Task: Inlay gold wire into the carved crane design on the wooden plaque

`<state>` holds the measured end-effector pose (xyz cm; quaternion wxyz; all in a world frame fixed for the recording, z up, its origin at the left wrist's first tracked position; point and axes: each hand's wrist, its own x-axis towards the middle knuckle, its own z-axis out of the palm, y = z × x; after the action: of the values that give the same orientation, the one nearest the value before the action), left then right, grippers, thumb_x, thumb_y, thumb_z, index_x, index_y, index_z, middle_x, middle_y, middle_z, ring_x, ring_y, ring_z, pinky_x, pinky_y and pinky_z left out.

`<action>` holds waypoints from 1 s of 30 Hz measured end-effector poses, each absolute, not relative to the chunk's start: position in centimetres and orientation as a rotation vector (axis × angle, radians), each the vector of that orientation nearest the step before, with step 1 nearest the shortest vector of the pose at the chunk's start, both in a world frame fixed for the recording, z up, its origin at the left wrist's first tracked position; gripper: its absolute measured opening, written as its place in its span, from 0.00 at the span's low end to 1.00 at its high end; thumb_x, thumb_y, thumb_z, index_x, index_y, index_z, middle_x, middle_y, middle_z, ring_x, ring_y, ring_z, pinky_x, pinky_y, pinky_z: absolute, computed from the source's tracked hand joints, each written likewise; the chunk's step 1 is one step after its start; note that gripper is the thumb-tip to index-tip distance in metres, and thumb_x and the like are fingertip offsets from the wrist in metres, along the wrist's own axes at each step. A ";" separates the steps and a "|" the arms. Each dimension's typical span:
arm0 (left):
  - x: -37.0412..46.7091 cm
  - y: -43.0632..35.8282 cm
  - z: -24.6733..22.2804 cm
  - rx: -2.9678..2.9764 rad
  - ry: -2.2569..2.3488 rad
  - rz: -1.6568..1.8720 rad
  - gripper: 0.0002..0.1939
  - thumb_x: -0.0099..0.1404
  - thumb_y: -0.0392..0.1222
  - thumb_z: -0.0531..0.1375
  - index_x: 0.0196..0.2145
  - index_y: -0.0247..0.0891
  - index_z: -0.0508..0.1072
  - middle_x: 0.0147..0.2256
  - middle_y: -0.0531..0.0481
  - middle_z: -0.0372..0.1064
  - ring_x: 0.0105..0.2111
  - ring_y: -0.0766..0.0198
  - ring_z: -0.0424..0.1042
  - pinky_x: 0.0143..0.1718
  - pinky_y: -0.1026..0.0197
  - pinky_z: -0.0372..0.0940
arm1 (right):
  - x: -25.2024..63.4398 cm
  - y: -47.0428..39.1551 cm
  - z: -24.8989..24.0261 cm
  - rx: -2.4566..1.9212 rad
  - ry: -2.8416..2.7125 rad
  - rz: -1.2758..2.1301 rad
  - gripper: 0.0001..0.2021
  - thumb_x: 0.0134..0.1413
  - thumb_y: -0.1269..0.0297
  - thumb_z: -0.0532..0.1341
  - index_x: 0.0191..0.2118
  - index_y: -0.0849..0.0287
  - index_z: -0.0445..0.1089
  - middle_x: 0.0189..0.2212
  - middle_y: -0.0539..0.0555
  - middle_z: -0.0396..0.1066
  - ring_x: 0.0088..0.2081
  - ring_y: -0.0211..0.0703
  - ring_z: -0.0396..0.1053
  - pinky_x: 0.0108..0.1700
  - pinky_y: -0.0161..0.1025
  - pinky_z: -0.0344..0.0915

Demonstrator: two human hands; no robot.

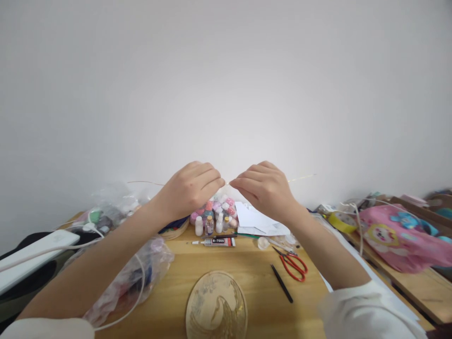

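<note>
Both hands are raised above the table, fingertips nearly meeting. My left hand [193, 184] is closed in a pinch on a thin golden wire [145, 182], whose end sticks out to the left. My right hand [263, 187] pinches the same kind of strand, and its other end shows to the right. A tiny bit of it shows in the gap between the fingertips. Below lies a round wooden plaque [216, 306] with a carved wave pattern. To its right rest black tweezers [281, 283] and red-handled scissors [295, 266].
Behind are a B-7000 glue tube [219, 242], small bottles [209, 225], bagged colourful balls and white paper [259, 219]. A plastic bag [155, 263] and white power bank [38, 259] lie left. A pink bag [391, 235] and yellow tape roll [342, 221] lie right.
</note>
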<state>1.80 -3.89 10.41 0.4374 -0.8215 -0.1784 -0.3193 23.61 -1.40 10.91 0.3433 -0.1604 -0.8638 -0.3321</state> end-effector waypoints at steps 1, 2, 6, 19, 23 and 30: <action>1.7 -3.9 10.4 -2.050 -0.443 -0.788 0.10 0.71 0.31 0.52 0.36 0.31 0.73 0.32 0.46 0.73 0.34 0.60 0.70 0.35 0.59 0.64 | 23.7 -1.3 10.9 -0.413 -2.248 -0.866 0.12 0.63 0.72 0.56 0.31 0.56 0.75 0.27 0.46 0.78 0.29 0.36 0.68 0.36 0.38 0.55; 1.5 -3.8 10.4 -2.058 -0.445 -0.784 0.10 0.71 0.30 0.52 0.36 0.31 0.73 0.32 0.46 0.73 0.34 0.60 0.70 0.35 0.58 0.64 | 23.9 -1.2 10.9 -0.418 -2.251 -0.870 0.12 0.63 0.73 0.56 0.31 0.56 0.75 0.27 0.46 0.78 0.29 0.36 0.68 0.36 0.38 0.55; 0.5 -3.6 10.3 -2.062 -0.473 -0.780 0.09 0.70 0.31 0.53 0.35 0.31 0.73 0.31 0.46 0.73 0.33 0.59 0.70 0.34 0.58 0.64 | 24.8 -0.8 10.9 -0.436 -2.255 -0.874 0.12 0.63 0.72 0.57 0.31 0.56 0.75 0.26 0.47 0.77 0.29 0.36 0.68 0.35 0.39 0.54; 1.9 -4.0 10.2 -2.040 -0.440 -0.783 0.09 0.70 0.30 0.53 0.36 0.31 0.73 0.31 0.45 0.73 0.34 0.59 0.70 0.34 0.58 0.64 | 23.6 -0.8 10.3 -0.385 -2.268 -0.855 0.12 0.64 0.72 0.56 0.32 0.58 0.75 0.27 0.48 0.77 0.29 0.36 0.68 0.35 0.38 0.55; 1.8 -3.9 10.2 -2.056 -0.446 -0.778 0.08 0.70 0.30 0.54 0.36 0.31 0.72 0.32 0.46 0.73 0.34 0.59 0.70 0.34 0.58 0.64 | 23.8 -0.8 10.4 -0.362 -2.242 -0.859 0.11 0.63 0.73 0.57 0.32 0.58 0.75 0.27 0.48 0.77 0.29 0.35 0.68 0.35 0.38 0.55; 0.2 -3.4 10.4 -2.028 -0.474 -0.757 0.09 0.71 0.32 0.53 0.35 0.32 0.73 0.31 0.46 0.73 0.33 0.59 0.70 0.33 0.58 0.63 | 25.2 -0.5 10.6 -0.438 -2.255 -0.837 0.12 0.63 0.72 0.56 0.31 0.58 0.75 0.26 0.48 0.77 0.29 0.35 0.69 0.34 0.39 0.54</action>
<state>0.19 -3.42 10.45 0.4463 -0.8190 -0.1913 -0.3058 25.20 -0.52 10.56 0.3415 -0.1684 -0.8669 -0.3218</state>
